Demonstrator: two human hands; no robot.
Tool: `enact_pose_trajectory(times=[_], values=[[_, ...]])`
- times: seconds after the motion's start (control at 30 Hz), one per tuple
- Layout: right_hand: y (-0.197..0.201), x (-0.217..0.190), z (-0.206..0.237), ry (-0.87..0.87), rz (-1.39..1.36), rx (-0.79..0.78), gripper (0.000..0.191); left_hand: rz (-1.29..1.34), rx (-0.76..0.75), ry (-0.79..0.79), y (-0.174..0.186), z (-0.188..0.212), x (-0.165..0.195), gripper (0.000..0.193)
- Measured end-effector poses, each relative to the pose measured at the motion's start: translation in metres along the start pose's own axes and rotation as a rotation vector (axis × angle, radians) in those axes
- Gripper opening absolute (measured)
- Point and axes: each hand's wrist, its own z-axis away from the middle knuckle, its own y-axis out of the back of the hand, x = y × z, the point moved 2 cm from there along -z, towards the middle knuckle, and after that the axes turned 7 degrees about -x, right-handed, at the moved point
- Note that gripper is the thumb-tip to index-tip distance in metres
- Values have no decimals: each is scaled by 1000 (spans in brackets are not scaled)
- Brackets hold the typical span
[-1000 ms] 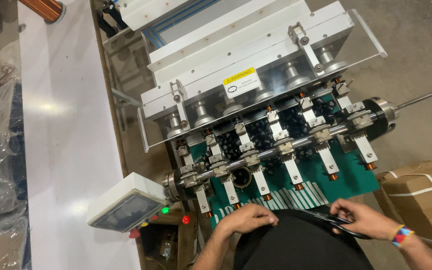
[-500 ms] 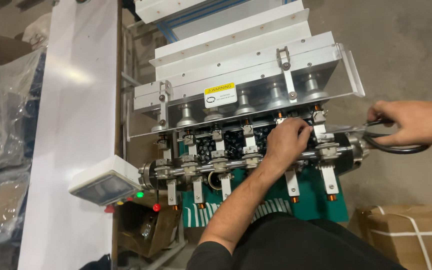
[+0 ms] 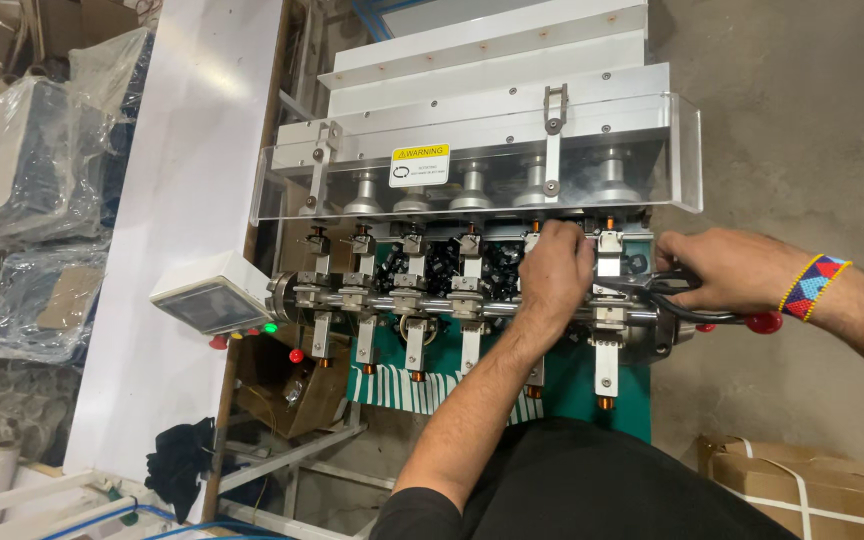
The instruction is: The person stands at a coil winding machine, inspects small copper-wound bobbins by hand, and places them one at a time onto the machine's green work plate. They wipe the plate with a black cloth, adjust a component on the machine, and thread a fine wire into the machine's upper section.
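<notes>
Gripping black scissors (image 3: 667,290), right hand (image 3: 727,270) curled.

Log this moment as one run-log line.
left hand: reaching into machine at black parts | right hand: holding scissors beside machine | red-knob lever: under right hand

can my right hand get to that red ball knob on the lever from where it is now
Probably yes. The right hand, holding black scissors, sits just above the red ball knob, with nothing between them; the scissors may hamper the grip.
</notes>
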Motion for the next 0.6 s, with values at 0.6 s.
enact_pose_trajectory(times=[0.6], values=[[-44, 58, 45, -35, 18, -278, 57, -69, -145, -231, -47, 7, 16, 18]])
